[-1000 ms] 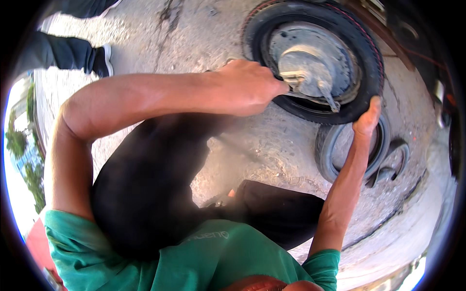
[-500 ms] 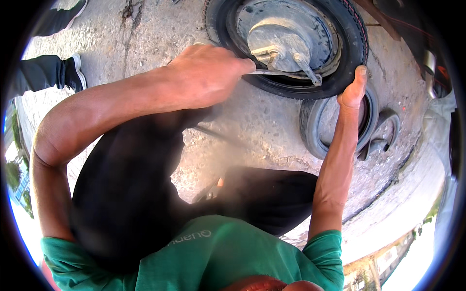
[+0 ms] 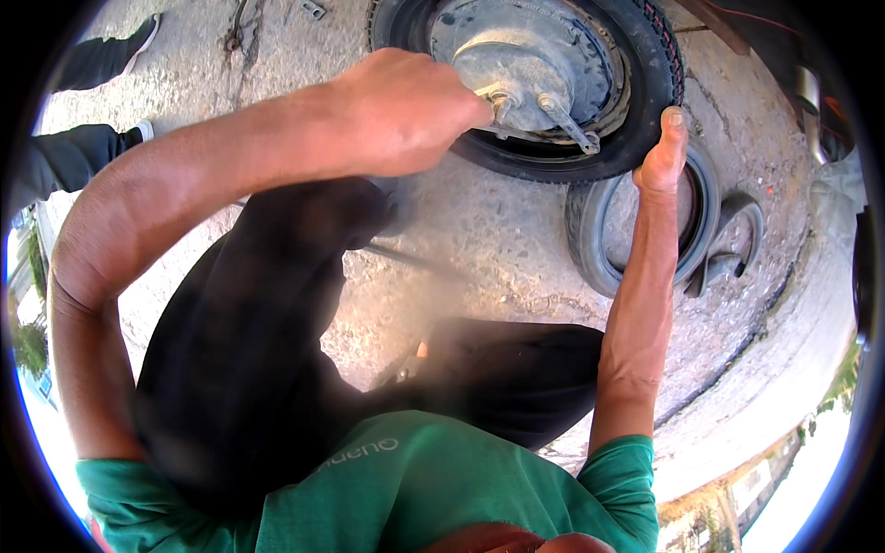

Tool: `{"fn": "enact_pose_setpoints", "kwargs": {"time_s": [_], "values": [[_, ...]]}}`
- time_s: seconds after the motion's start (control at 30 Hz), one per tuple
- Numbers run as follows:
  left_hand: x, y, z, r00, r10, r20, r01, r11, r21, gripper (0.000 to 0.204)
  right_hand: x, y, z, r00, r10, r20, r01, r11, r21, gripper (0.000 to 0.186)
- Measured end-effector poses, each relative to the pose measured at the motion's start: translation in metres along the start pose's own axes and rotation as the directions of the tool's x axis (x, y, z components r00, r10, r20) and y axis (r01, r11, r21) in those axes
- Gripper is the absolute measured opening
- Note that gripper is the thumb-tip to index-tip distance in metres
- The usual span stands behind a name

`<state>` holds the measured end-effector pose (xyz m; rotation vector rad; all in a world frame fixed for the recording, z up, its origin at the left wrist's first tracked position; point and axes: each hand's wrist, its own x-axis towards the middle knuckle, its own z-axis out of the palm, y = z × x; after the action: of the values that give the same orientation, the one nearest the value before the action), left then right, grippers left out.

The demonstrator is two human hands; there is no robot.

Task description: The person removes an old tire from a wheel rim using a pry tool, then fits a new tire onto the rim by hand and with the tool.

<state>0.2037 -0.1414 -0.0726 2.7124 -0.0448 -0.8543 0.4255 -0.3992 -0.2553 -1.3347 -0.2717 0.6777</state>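
Observation:
A motorcycle wheel with a black tire (image 3: 636, 111) lies tilted in front of me; its dusty metal brake drum (image 3: 516, 64) faces up. A short brake arm (image 3: 569, 124) juts from the drum cover toward me. My left hand (image 3: 401, 111) is a closed fist at the wheel's left near edge, round a flat metal tire lever that the fist now hides almost wholly. At the tire's right near edge, my right hand (image 3: 662, 158) grips the rubber, thumb up along the sidewall. Its other fingers are hidden.
A worn grey tire (image 3: 590, 244) lies on the rough concrete beneath my right forearm, with a curled rubber strip (image 3: 737, 230) beside it. Another person's dark-trousered leg (image 3: 88, 157) stands at the left. A small metal piece (image 3: 313, 9) lies at the far edge.
My left fist has risen and turned, and the lever that stretched along the rim is no longer visible there. The wheel and my right hand sit slightly farther left and up in view.

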Motion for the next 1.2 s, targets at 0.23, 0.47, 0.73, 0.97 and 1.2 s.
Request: {"fn": "enact_pose_setpoints", "kwargs": {"time_s": [0.23, 0.47, 0.73, 0.97, 1.2], "values": [[0.006, 0.004, -0.011, 0.999, 0.003, 0.053, -0.006, 0.999, 0.054, 0.025, -0.002, -0.001, 0.001, 1.0, 0.003, 0.024, -0.003, 1.0, 0.019, 0.072], [0.007, 0.014, -0.024, 0.995, 0.014, 0.101, -0.032, 0.984, 0.175, 0.02, -0.005, -0.01, 0.013, 1.0, -0.026, -0.009, 0.027, 0.999, 0.025, 0.079], [0.015, 0.009, -0.029, 0.988, 0.065, 0.143, -0.092, 0.977, 0.192, 0.02, -0.006, -0.017, 0.021, 1.0, -0.012, -0.027, 0.013, 0.999, 0.037, 0.077], [0.012, 0.033, -0.034, 0.984, 0.005, 0.177, -0.032, 0.987, 0.155, 0.019, -0.007, -0.007, 0.012, 0.996, -0.065, -0.059, 0.061, 0.996, -0.066, 0.064], [0.026, 0.058, -0.065, 0.987, 0.074, 0.139, -0.103, 0.972, 0.21, 0.017, -0.009, -0.02, 0.025, 0.999, -0.033, -0.035, 0.031, 0.999, -0.04, 0.069]]}}
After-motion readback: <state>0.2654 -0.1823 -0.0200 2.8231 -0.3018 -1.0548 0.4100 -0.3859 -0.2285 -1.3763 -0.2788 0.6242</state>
